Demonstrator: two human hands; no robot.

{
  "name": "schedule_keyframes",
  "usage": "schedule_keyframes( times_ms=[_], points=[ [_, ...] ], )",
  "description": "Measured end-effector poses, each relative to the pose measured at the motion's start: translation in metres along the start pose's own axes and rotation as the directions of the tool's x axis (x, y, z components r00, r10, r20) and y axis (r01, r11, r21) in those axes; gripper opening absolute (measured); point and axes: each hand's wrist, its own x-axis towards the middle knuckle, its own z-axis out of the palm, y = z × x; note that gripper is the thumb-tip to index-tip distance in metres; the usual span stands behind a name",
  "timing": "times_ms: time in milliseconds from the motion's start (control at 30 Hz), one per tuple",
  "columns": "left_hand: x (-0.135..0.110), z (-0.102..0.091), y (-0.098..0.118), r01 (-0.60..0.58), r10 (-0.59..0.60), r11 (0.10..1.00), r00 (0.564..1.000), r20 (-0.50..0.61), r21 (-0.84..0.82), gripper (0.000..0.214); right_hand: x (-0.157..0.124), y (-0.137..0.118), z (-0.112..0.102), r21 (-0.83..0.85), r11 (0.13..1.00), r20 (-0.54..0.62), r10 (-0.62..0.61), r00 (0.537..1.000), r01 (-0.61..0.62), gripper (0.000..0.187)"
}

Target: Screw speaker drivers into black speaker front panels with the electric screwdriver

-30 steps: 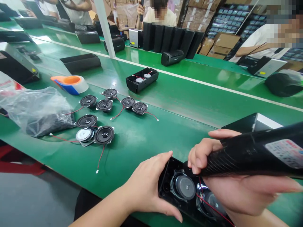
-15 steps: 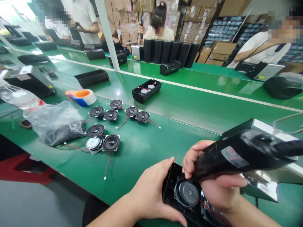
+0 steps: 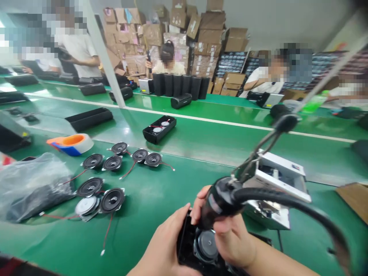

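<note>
Gripping a corded tool (image 3: 220, 201), the right hand (image 3: 235, 239) curls above the housing (image 3: 186, 243).

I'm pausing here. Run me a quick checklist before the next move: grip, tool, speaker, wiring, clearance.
1. Left hand steadying the black housing: ok, at its end.
2. Right hand gripping the corded tool: ok.
3. Tool tip on its spot: cannot tell, hidden.
4. Nearer speaker inside the housing: ok, back facing up.
5. Wiring inside clear of the tool: cannot tell, covered.
6. Loose speakers clear of both hands: ok, off to the left.
</note>
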Motion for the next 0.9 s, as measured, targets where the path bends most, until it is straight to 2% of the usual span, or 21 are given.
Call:
schedule_keyframes(
  times_ms=[133, 233, 300, 333, 367, 400, 467, 567, 667, 767, 900],
  points=[
    [0.000, 0.001, -0.012, -0.051, 0.051, 0.998, 0.999, -0.004, -0.025, 0.125, 0.004, -0.001, 0.001, 0.029, 1.000, -0.058, -0.010, 0.998, 0.012, 0.049],
    [-0.003, 0.003, -0.023, -0.064, 0.066, 0.994, 0.998, -0.010, 0.092, 0.130, 0.007, -0.024, -0.002, 0.072, 0.995, -0.187, -0.059, 0.981, 0.074, 0.058],
    [-0.005, 0.003, -0.027, -0.061, 0.062, 0.984, 0.998, -0.003, 0.168, 0.134, 0.007, -0.050, -0.012, 0.046, 0.983, -0.320, -0.156, 0.935, 0.179, 0.070],
    [-0.006, 0.002, -0.028, -0.054, 0.054, 0.980, 0.999, 0.005, 0.190, 0.135, 0.006, -0.065, -0.020, -0.010, 0.969, -0.398, -0.230, 0.888, 0.246, 0.073],
    [-0.007, 0.002, -0.028, -0.050, 0.048, 0.978, 0.999, 0.010, 0.205, 0.134, 0.005, -0.080, -0.031, -0.118, 0.941, -0.492, -0.333, 0.804, 0.318, 0.074],
    [-0.007, 0.001, -0.027, -0.049, 0.048, 0.975, 0.999, 0.011, 0.215, 0.133, 0.005, -0.092, -0.044, -0.207, 0.927, -0.524, -0.376, 0.764, 0.314, 0.073],
    [-0.006, -0.003, -0.024, -0.068, 0.069, 0.971, 0.998, 0.003, 0.229, 0.130, 0.004, -0.108, -0.072, -0.328, 0.908, -0.527, -0.406, 0.747, 0.262, 0.069],
    [-0.003, -0.008, -0.016, -0.092, 0.093, 0.965, 0.996, 0.007, 0.244, 0.123, 0.006, -0.111, -0.107, -0.440, 0.878, -0.574, -0.436, 0.693, 0.188, 0.068],
    [0.000, -0.011, -0.010, -0.093, 0.092, 0.964, 0.996, 0.013, 0.250, 0.119, 0.008, -0.102, -0.120, -0.476, 0.868, -0.564, -0.426, 0.707, 0.143, 0.068],
    [0.001, -0.011, -0.007, -0.082, 0.083, 0.964, 0.997, 0.008, 0.254, 0.121, 0.008, -0.096, -0.119, -0.467, 0.875, -0.552, -0.401, 0.732, 0.127, 0.066],
    [-0.001, -0.010, -0.006, -0.049, 0.048, 0.965, 0.999, 0.011, 0.258, 0.125, 0.007, -0.095, -0.119, -0.463, 0.877, -0.549, -0.395, 0.736, 0.125, 0.063]
  ],
)
